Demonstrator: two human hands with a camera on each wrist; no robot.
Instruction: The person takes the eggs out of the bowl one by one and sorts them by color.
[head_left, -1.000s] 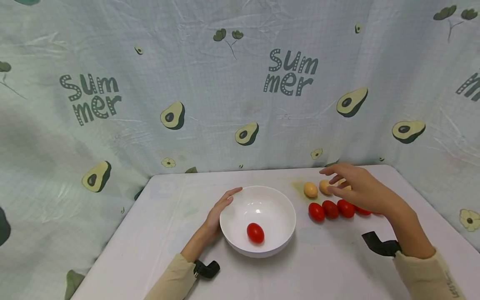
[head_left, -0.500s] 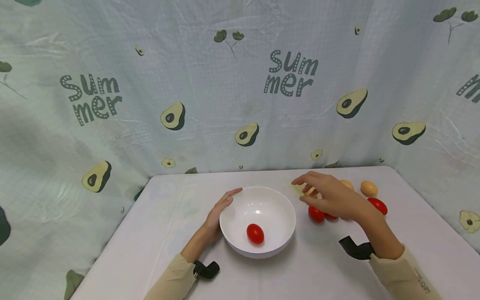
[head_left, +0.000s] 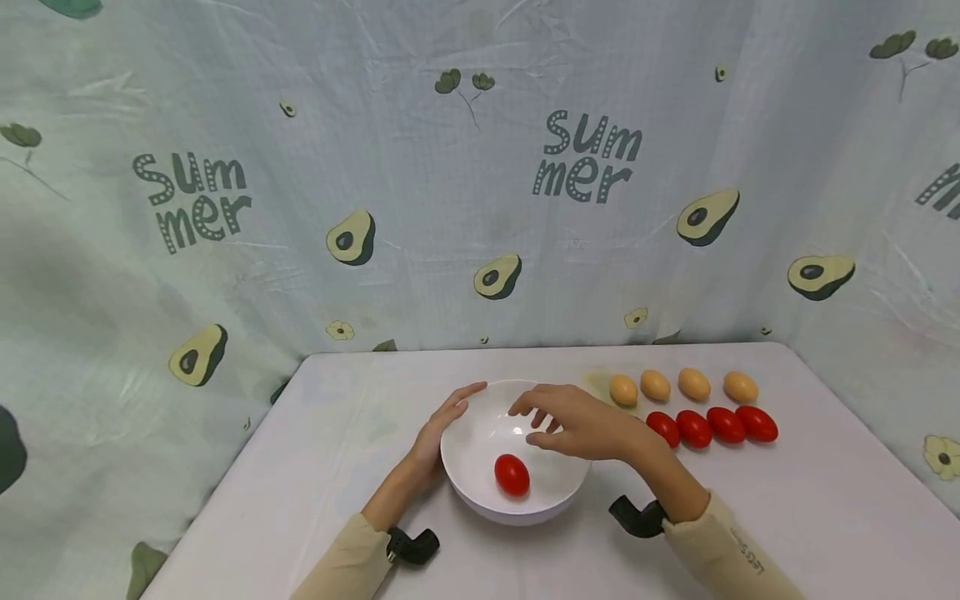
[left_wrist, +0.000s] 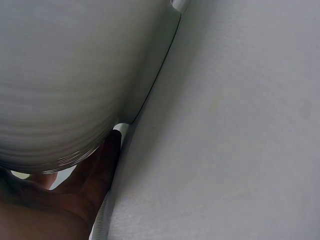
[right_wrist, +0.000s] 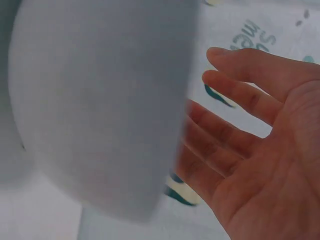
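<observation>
A white bowl (head_left: 477, 493) stands on the table with one red, oval, tomato-like piece (head_left: 512, 476) inside. Against the bowl's left side rests my left hand (head_left: 432, 433), its fingers extended along the rim. The left wrist view shows those fingers (left_wrist: 102, 167) touching the bowl's outer wall (left_wrist: 55, 100). My right hand (head_left: 581, 425) hovers over the bowl's right side, fingers loosely bent and spread. Its palm (right_wrist: 280, 165) has nothing in it in the right wrist view, where the bowl (right_wrist: 105, 100) hides some fingertips. Part of the bowl's right rim is hidden behind this hand.
Right of the bowl lies a row of several red oval pieces (head_left: 693, 429), with a row of several yellow ones (head_left: 694, 384) behind it. A printed cloth (head_left: 420, 200) hangs behind the table (head_left: 330, 467). Each wrist wears a black camera mount (head_left: 640, 517).
My right hand has moved left from above the red and yellow rows to over the bowl, uncovering most of both rows. My left hand stays at the bowl.
</observation>
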